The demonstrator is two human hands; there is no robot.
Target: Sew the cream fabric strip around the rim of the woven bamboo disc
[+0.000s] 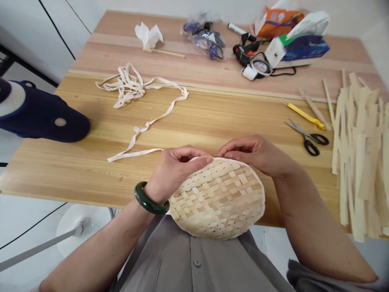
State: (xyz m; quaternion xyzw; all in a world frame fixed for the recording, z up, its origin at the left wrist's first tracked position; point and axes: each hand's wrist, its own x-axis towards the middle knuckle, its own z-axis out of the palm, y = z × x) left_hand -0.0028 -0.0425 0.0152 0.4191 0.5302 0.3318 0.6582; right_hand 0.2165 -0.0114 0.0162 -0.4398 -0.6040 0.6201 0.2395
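A round woven bamboo piece point(217, 198) with white tape along its rim leans between the table's front edge and my body. My left hand point(179, 168), below a dark green bangle point(148, 200), pinches its upper rim between thumb and fingers. Just right of it, my right hand point(253, 154) is closed at the same rim, thumb against forefinger, on what looks like a thin needle point(216, 155). From under my left hand a white cloth tape point(142, 153) runs left and back to a loose tangle point(129, 85) on the table.
Black-handled scissors point(308, 138), a yellow cutter point(305, 114) and many bamboo strips point(358, 162) lie at the right. Along the back are crumpled paper point(148, 35), bagged items point(203, 36), a glue gun point(243, 52) and a tissue box point(298, 52). A dark blue bottle point(45, 111) stands left.
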